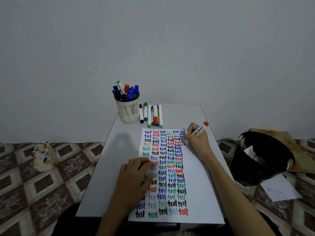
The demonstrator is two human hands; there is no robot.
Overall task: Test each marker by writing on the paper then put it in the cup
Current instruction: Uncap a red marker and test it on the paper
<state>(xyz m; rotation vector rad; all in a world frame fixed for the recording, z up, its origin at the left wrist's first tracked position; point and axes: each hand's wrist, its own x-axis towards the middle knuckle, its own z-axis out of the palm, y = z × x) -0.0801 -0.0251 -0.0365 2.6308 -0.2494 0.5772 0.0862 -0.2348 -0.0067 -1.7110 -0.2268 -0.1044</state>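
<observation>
A white paper (192,171) covered with columns of the word "test" in several colours lies on the small white table (122,145). My right hand (198,142) grips a red whiteboard marker (201,129), its tip down on the paper's upper right part. My left hand (136,178) rests on the paper's left side, fingers bent, and a bit of red shows under the fingers, too little to identify. A cream mesh cup (128,110) at the table's far left holds several markers. Several more markers (151,115) lie side by side right of the cup.
A black bin (262,157) with crumpled paper stands right of the table. A loose sheet (279,189) lies on the patterned floor beside it. A cream bag with coloured items (43,156) sits on the floor at the left. A plain wall is behind the table.
</observation>
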